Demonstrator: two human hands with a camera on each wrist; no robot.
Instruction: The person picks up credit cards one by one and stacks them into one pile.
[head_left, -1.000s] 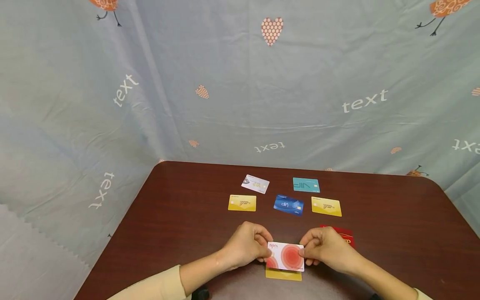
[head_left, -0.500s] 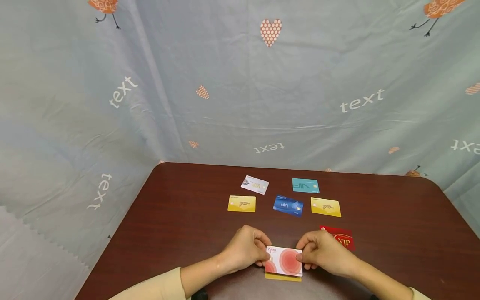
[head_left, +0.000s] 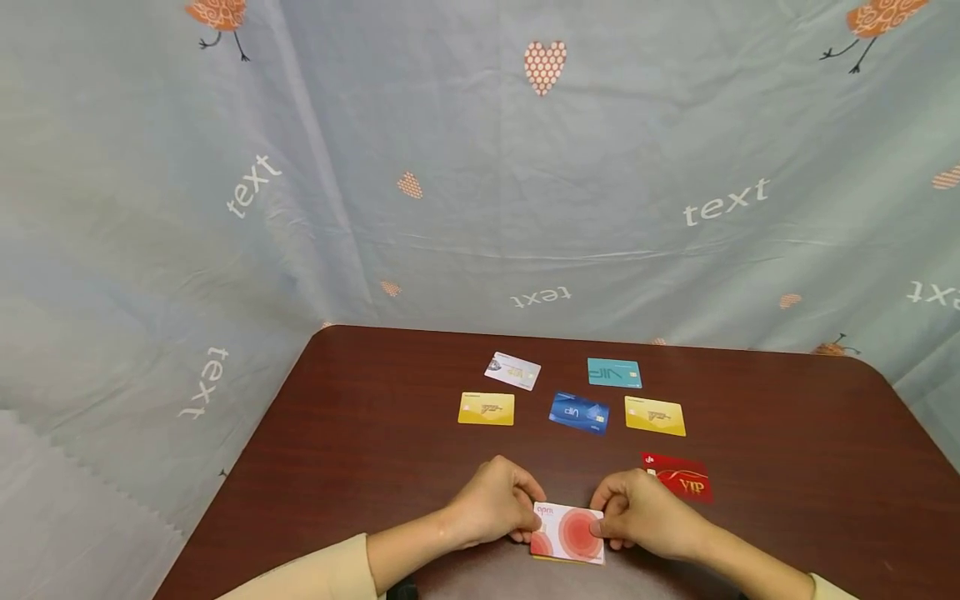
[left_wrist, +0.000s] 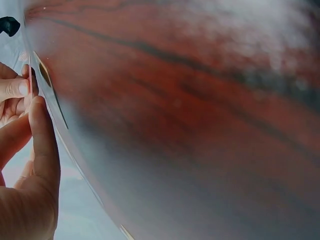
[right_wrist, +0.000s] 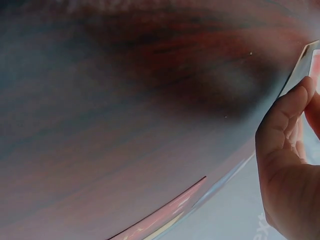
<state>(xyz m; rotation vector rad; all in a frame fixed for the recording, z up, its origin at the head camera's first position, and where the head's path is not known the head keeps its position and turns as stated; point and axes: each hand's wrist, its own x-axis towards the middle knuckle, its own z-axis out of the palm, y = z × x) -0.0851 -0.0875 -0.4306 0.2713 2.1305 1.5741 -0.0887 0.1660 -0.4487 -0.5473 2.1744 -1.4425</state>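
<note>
Curtained nook, printed fabric (head_left: 615, 133) behind and beside a dark brown table (head_left: 795, 450), room type unclear

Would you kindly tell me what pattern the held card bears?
The card is white with pinkish-red concentric circles, clearest in the head view.

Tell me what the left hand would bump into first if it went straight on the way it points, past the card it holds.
Probably the right hand, which pinches the opposite end of the white-and-red card that the left hand grips; exact height and depth are hard to judge.
</note>
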